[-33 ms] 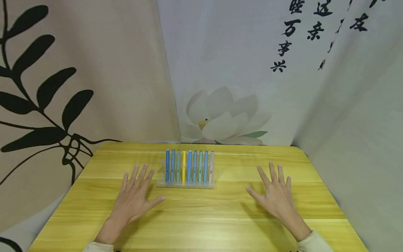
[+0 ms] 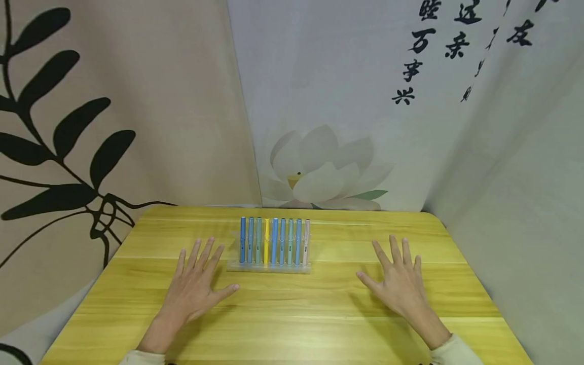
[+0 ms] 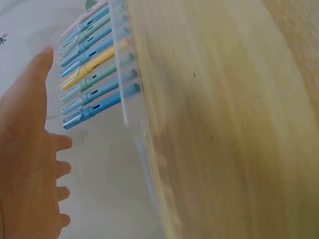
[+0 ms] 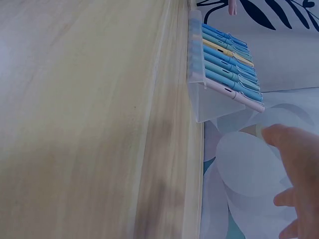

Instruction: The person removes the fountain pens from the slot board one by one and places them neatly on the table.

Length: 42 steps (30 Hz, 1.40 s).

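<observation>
Head view: pens (image 2: 274, 243) point away between the nearer left hand (image 2: 193, 285) and the right hand (image 2: 401, 283), both spread wide and empty.

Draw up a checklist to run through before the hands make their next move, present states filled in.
1. Left hand free: ok; fingers spread, holding nothing.
2. Right hand free: ok; fingers spread, holding nothing.
3. Clear pen rack set on the wooden table: ok.
4. Nine pens in the rack: ok; side by side in one row, the yellow pen fourth from the left in the head view.
5. A hand at the pens: not ok; both are apart from the rack, the left nearer.
6. Pens loose enough to lift out easily: cannot tell.
</observation>
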### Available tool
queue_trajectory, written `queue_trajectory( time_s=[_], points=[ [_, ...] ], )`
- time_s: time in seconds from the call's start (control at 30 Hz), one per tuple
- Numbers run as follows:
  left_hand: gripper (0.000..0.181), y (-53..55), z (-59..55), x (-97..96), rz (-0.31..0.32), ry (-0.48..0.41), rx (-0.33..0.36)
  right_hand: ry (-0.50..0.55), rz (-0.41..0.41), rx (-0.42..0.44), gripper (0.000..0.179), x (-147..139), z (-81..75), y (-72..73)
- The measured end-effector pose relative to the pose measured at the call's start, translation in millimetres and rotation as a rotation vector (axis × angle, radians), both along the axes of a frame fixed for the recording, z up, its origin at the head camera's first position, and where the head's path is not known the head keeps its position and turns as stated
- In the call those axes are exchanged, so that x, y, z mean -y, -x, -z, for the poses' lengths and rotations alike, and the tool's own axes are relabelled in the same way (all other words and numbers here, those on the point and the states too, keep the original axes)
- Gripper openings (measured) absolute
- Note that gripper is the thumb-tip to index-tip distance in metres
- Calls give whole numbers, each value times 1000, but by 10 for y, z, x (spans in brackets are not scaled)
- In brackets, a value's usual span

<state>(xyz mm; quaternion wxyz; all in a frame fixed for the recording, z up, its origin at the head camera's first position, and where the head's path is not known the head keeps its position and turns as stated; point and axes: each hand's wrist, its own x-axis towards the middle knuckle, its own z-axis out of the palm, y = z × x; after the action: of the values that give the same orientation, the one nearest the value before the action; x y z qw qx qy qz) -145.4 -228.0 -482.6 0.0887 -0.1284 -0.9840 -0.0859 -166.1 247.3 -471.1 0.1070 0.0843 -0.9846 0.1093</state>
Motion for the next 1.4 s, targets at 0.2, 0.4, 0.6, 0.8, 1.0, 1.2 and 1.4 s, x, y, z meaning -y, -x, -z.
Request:
queue_trajectory(
  time_s=[0.2,0.4,0.6,0.8,1.0,1.2,1.4],
  points=[
    [103,-21,0,3,11,-5,-45,5,-19,-18,93,27,-11,18],
    [102,6,5,24,27,-3,-74,31,-65,-42,90,77,-26,44],
    [100,79,-13,82,37,-15,-15,95,-115,-41,87,185,-63,82],
    [97,178,-16,160,70,-77,37,179,-163,0,84,337,-86,119],
    [89,272,0,201,112,-170,93,278,-191,45,79,480,-81,155],
    [81,368,72,201,148,-252,120,374,-226,86,72,638,-29,220],
    [80,449,150,180,157,-325,184,422,-244,138,68,811,42,304]
  ],
)
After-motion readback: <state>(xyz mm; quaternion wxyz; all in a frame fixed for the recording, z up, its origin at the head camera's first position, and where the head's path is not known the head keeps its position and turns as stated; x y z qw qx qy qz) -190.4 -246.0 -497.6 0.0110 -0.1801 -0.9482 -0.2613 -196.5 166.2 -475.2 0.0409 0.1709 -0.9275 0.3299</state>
